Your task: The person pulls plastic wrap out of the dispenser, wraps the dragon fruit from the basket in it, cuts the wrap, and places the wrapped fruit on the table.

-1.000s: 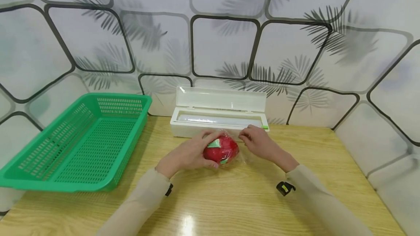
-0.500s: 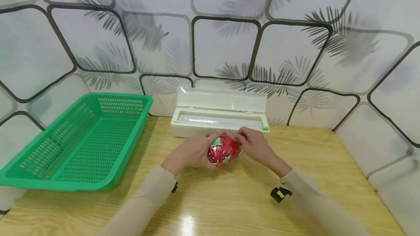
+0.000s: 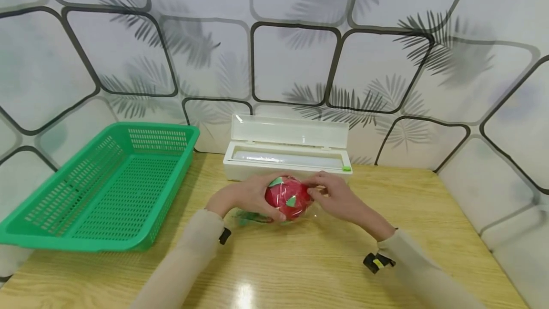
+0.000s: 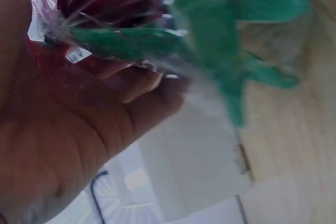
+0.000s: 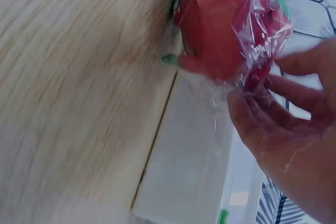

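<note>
A red dragon fruit (image 3: 289,211) with green scales is wrapped in clear cling film (image 5: 257,51). My left hand (image 3: 250,198) grips it from the left, thumb on the near side and fingers round the far side. Long green leaf-like tips (image 4: 207,30) show under the film in the left wrist view. From the other side, my right hand (image 3: 339,199) pinches gathered film against the fruit's right end. In the right wrist view its thumb and fingertips meet on the crumpled film. The fruit is just in front of a white cling film dispenser (image 3: 240,171).
The dispenser's lid (image 3: 289,128) stands up, with a film roll (image 3: 287,158) inside and a green slider (image 3: 346,168) at its right end. A green plastic basket (image 3: 169,213) occupies the left of the wooden table (image 3: 279,271). Patterned wall panels (image 3: 296,61) close off the back and sides.
The dragon fruit has turned in my left hand, and its green tips now show on the left. My right hand has come in from beside the fruit and pinches the film at its end.
</note>
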